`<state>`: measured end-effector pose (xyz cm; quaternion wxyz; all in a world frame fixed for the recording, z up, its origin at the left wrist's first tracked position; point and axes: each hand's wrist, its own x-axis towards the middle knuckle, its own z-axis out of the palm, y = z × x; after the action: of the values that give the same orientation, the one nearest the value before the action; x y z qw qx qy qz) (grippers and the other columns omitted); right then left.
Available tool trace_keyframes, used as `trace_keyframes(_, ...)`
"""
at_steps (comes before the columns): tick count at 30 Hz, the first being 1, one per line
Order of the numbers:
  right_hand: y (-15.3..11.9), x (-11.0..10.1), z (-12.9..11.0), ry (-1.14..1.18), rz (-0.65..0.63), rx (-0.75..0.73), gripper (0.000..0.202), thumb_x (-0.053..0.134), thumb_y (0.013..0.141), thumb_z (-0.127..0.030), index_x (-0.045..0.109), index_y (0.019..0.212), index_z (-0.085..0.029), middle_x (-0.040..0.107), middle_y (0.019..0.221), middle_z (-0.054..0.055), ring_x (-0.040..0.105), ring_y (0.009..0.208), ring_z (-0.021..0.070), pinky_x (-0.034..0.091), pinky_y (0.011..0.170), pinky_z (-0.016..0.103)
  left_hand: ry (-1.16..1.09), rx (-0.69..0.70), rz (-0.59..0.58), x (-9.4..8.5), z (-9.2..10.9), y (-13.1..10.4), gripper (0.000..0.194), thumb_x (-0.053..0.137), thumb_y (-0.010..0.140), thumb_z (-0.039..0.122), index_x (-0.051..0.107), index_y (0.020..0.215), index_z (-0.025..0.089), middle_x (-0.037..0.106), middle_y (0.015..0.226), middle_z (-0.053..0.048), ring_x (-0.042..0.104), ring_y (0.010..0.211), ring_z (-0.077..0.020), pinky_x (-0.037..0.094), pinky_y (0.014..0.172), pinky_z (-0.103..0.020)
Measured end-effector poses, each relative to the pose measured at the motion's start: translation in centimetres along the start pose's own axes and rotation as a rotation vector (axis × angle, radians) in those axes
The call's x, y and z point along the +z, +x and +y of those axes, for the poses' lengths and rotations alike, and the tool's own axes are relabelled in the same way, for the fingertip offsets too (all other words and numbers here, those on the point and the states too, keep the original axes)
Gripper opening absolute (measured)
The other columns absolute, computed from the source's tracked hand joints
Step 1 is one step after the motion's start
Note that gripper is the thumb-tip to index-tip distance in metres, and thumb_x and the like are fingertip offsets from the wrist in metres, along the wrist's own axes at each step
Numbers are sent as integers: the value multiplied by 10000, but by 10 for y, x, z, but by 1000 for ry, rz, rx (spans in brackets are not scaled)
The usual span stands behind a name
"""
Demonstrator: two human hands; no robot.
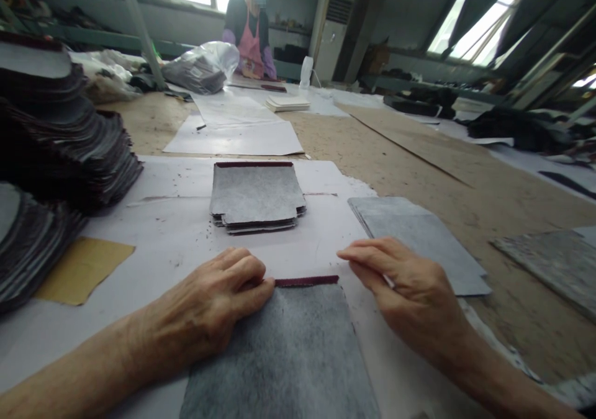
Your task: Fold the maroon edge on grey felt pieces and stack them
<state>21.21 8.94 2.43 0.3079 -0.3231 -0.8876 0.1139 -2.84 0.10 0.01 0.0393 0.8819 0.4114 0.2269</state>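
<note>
A grey sheet of fabric-like material (288,351) lies in front of me, with a narrow dark-red strip folded along its far edge. My left hand (218,301) is closed at that edge, thumb and curled fingers on the strip's left end. Just past the strip's right end, my right hand (410,282) hovers with fingers pressed together. Whatever it pinches, if anything, is hidden; a small pale spot shows between thumb and fingers. Beyond both hands sits a stack of grey pieces (258,192), the top one with a dark-red far edge.
Grey sheets (414,233) lie to the right. Tall piles of dark pieces (102,152) stand at the left beside a tan scrap (86,267). White paper (321,177) covers part of the table. Across it, a person in a pink apron (250,49) stands near a plastic-wrapped bundle (202,68).
</note>
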Motion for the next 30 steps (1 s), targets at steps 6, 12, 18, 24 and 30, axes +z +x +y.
trace_keyframes(6, -1, 39, -40, -81, -100, -306, 310, 356, 813, -40, 658, 863, -93, 591, 736, 90, 497, 707, 198, 475, 605, 332, -2, -6, -21, -1, 1, 0, 273, 361, 859, 32, 540, 1051, 107, 492, 877, -75, 430, 791, -178, 417, 713, -330)
trace_keyframes(12, -10, 47, -38, -145, -95, -386, 319, 325, 845, -39, 634, 926, -36, 579, 751, 103, 485, 711, 207, 485, 603, 349, -75, -21, -6, -6, -8, -5, 311, 364, 853, 19, 533, 1097, 112, 520, 883, -75, 457, 794, -163, 435, 713, -301)
trace_keyframes(18, -9, 46, -38, -184, -83, -389, 351, 327, 787, -5, 639, 937, -67, 596, 770, 83, 511, 721, 200, 486, 611, 328, -223, -156, 100, -14, -20, -20, 258, 446, 869, 83, 572, 1078, 164, 539, 878, -43, 515, 787, -109, 450, 685, -214)
trace_keyframes(24, -8, 42, -38, -247, -129, -383, 443, 349, 736, 3, 603, 1083, -104, 629, 891, 74, 537, 782, 197, 498, 655, 305, -215, -144, 46, -20, -18, -22, 283, 416, 828, 12, 615, 956, 167, 530, 861, -35, 501, 775, -107, 430, 688, -228)
trace_keyframes(30, 2, 38, -46, -379, -208, -470, 463, 339, 731, 11, 621, 1068, -133, 623, 859, 102, 556, 741, 219, 506, 573, 320, -127, -110, 2, -21, -11, -19, 304, 390, 770, -17, 620, 915, 117, 518, 822, -63, 468, 745, -143, 427, 661, -266)
